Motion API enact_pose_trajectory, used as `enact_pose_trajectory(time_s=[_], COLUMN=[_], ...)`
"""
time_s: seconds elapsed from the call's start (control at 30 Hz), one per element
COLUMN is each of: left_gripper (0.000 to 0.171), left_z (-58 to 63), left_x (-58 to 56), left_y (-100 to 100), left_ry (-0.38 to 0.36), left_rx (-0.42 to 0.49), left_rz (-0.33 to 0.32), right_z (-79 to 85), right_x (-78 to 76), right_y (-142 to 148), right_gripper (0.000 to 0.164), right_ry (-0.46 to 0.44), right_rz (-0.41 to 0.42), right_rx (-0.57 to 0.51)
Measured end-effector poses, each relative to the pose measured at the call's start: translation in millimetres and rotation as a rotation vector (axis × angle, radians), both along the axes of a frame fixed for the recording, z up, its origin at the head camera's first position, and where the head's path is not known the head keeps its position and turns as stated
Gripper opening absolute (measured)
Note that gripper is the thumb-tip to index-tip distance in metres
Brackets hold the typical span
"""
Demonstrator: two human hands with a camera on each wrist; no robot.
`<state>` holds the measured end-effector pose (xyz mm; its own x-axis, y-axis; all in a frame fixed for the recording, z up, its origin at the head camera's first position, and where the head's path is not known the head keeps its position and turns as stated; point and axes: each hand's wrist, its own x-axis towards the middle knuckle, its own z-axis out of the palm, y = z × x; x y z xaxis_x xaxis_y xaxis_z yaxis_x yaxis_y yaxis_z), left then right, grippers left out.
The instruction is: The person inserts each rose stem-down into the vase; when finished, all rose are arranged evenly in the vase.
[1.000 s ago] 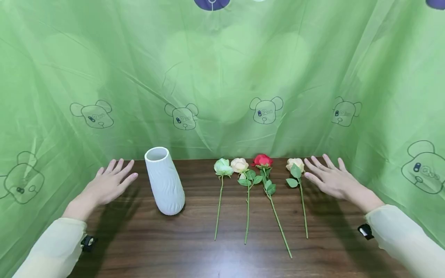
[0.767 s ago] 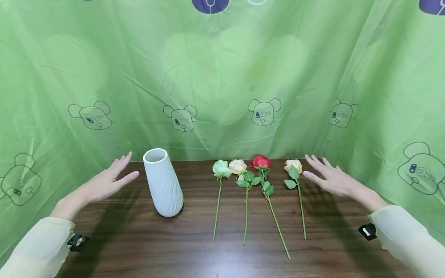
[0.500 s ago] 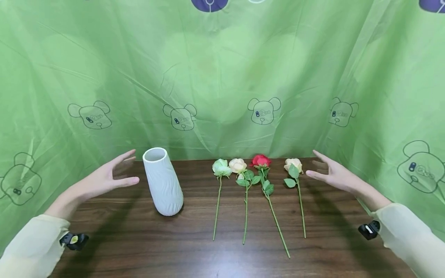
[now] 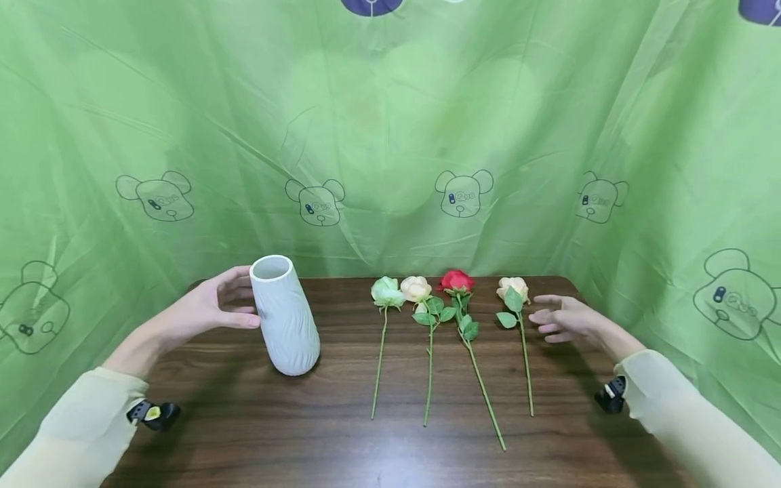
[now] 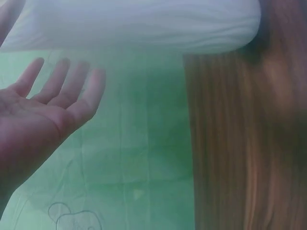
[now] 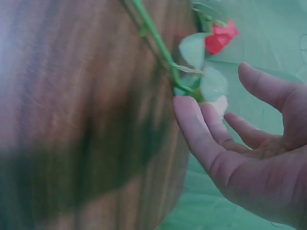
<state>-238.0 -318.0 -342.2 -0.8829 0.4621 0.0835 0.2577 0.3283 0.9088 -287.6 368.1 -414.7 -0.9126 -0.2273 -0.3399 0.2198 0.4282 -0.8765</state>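
Observation:
A white ribbed vase [image 4: 284, 318] stands on the wooden table. My left hand [image 4: 210, 305] is at its left side, thumb and fingers parted around the upper body; the thumb tip overlaps the vase edge in the head view. In the left wrist view the fingers [image 5: 72, 86] are bent loosely, with a gap to the vase [image 5: 144, 24]. My right hand [image 4: 570, 317] hovers beside the rightmost cream rose [image 4: 511, 290], holding nothing. From the right wrist, its fingers [image 6: 196, 129] reach close to that rose's stem [image 6: 158, 40] and leaves.
Left of that rose lie a red rose [image 4: 456, 280], another cream rose [image 4: 416, 289] and a pale green rose [image 4: 387, 291], stems toward me. A green curtain [image 4: 390, 135] with bear outlines hangs behind the table [image 4: 342, 434] and along both sides.
My left hand has moved right, up to the vase, its fingers spread before and now curving. The right hand has lowered and turned beside the cream rose. Vase and roses stay put.

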Motion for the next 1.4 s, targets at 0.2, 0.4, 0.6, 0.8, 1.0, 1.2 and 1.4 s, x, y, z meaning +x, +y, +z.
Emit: enact_pose_trajectory(time_s=[0.2, 0.4, 0.6, 0.8, 1.0, 1.2, 1.4], left_gripper=[0.081, 0.075, 0.074, 0.077, 0.081, 0.082, 0.073], left_z=[-7.7, -10.5, -11.2, -15.4, -21.9, -22.3, -14.5], left_x=[1.1, 0.3, -0.2, -5.2, -2.2, -3.3, -4.7], left_y=[6.0, 9.2, 10.1, 17.8, 17.0, 16.4, 16.1], left_ry=[-0.006, 0.032, 0.058, 0.092, 0.101, 0.115, 0.183], left_rx=[0.007, -0.001, -0.025, -0.013, -0.004, -0.055, -0.164], left_rz=[0.017, 0.032, 0.076, 0.095, 0.128, 0.166, 0.205], right_z=[-17.0, -26.5, -34.5, -32.5, -37.0, -39.9, -41.0], right_x=[3.1, -1.0, -7.4, -7.4, -12.2, -11.5, -9.7], right_y=[-7.5, -11.9, -22.3, -28.8, -30.5, -29.0, -28.5], right_gripper=[0.08, 0.077, 0.075, 0.067, 0.057, 0.053, 0.055], right_ry=[-0.084, -0.125, -0.151, -0.138, -0.117, -0.131, -0.137], right_rz=[0.0, -0.058, -0.085, -0.135, -0.134, -0.155, -0.17], right_rx=[0.045, 0.082, 0.114, 0.155, 0.116, 0.065, 0.036])
